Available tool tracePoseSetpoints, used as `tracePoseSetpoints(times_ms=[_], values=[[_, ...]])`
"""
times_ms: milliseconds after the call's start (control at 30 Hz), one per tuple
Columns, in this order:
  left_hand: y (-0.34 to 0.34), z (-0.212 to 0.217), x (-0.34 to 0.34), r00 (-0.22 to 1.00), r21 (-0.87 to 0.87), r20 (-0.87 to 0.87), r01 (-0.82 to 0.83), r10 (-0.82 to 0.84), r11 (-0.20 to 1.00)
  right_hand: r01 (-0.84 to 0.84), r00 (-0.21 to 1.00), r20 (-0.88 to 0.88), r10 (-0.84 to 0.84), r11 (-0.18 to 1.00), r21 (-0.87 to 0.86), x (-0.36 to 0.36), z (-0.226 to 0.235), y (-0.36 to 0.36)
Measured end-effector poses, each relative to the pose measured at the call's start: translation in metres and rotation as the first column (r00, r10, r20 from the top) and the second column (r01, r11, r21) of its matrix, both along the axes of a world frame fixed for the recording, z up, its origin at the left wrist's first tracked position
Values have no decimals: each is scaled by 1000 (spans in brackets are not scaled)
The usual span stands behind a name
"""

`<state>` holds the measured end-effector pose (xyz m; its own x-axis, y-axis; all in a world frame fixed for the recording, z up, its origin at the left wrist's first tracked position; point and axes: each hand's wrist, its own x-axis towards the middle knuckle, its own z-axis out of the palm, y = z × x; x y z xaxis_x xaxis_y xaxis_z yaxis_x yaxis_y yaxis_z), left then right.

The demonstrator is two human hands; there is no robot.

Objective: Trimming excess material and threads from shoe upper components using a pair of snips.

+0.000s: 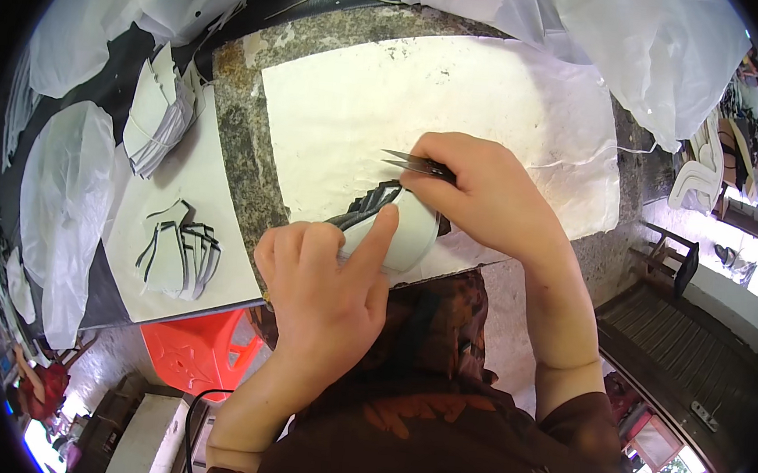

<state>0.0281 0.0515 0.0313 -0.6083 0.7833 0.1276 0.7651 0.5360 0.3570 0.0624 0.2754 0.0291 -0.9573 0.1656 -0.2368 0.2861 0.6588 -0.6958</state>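
Far out to the left of the grip, clear plastic bags (61,188) lie bunched along the edge, and beside them a bundled stack of white cut pieces (160,120) rests on a pale board (210,269), with a fanned set of white, dark-edged pieces (180,253) below it; these sit well apart from the hands, probably sorted aside to keep the cutting spot free. An orange plastic stool (199,351) shows under the board's near edge. Nearer in, the left hand (327,290) is clenched around a small stack of white pieces with dark edging (397,229), forefinger stretched flat along the top piece, apparently to pin the layers so they do not slide. The stack is just above the person's lap, at the near edge of the stone worktop (240,143), over a white sheet (459,101) that likely protects the surface. Just right of that grip, the right hand (487,200) closes on small metal snips (415,163), blades pointing left and lying close over the stack's upper edge; whether they touch it I cannot tell. Farther right, more crumpled white plastic (664,54) hangs over the worktop's corner.
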Motion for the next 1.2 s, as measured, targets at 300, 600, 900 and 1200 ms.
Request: tracePoseSetpoints(times_ms=[300,600,900,1200], values=[[-7,-9,5,983,167,168,-99,70,981,28,999,-22,-38,936,-350,31,6,13],[-4,-13,8,977,230,185,-152,110,961,176,984,81,-157,892,-415,37,16,4],[-5,1,-10,926,156,369,-145,78,977,113,984,-51,-172,817,-566,43,17,-6],[-19,12,-36,769,281,636,-149,-67,948,171,984,75,-161,744,-646,34,19,-13]])
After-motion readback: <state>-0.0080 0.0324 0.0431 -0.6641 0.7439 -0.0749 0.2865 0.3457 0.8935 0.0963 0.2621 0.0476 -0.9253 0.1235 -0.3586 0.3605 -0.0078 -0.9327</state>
